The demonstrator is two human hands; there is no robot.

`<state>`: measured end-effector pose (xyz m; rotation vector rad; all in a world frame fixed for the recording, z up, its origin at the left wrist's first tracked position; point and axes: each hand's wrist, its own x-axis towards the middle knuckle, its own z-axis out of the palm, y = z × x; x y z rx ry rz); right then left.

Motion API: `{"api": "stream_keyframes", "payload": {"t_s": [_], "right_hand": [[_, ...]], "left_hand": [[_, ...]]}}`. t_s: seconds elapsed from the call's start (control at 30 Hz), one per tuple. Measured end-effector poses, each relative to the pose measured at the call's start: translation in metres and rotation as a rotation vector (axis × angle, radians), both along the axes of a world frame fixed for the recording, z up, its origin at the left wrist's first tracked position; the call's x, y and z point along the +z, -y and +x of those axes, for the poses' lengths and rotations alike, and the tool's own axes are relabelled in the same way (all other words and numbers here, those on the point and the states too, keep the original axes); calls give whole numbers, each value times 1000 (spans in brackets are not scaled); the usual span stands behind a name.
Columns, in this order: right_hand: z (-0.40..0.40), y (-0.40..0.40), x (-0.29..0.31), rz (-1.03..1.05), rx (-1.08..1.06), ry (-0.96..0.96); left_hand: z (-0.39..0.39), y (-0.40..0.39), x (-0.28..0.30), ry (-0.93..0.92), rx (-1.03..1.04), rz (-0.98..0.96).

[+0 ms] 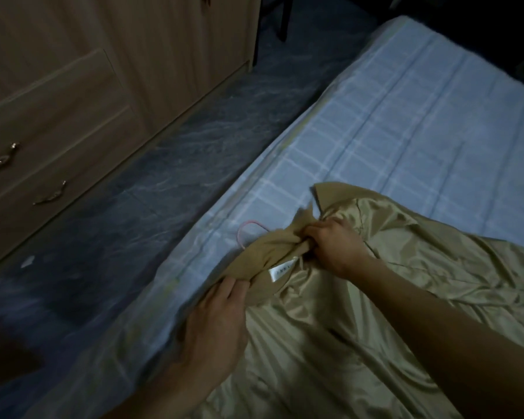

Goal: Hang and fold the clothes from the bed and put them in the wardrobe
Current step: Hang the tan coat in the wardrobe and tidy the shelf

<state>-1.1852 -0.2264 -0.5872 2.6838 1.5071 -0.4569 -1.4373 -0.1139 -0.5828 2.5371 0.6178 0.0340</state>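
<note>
Left hand (215, 325) pinches the coat (360, 297) collar at the bed (406, 116) edge, likely to hold the neck taut. Right hand (335, 243) clenches bunched collar fabric further up, probably seating the hanger (248, 229) inside; only its pink hook shows, poking out past the collar. Coat lies lining-up on the bed, so shoulders stay reachable. Wardrobe (73, 86) stands closed across the floor (164, 192).

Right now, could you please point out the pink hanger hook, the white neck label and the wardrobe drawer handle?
pink hanger hook (245, 229): head view, curved top
white neck label (279, 272): head view, centre
wardrobe drawer handle (49, 196): head view, metal bar
</note>
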Motion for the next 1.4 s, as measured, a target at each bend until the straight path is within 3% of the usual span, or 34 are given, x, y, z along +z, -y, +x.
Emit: {"api": "stream_keyframes", "payload": {"t_s": [0.23, 0.47, 0.63, 0.97, 1.2, 1.4], "right_hand": [[-12, 64, 64, 149, -248, -196], [-24, 116, 199, 289, -225, -274], [-52, 164, 287, 519, -284, -167], [-150, 225, 460, 868, -307, 278], [-244, 248, 582, 1063, -311, 416], [-337, 241, 651, 1135, -239, 469]], "left_hand": [[5, 12, 68, 218, -72, 1], [7, 28, 170, 455, -122, 88], [1, 38, 254, 590, -225, 163], [-39, 54, 467, 826, -313, 362], [-115, 81, 605, 1037, -236, 502], [-192, 73, 684, 1195, -226, 592]]}}
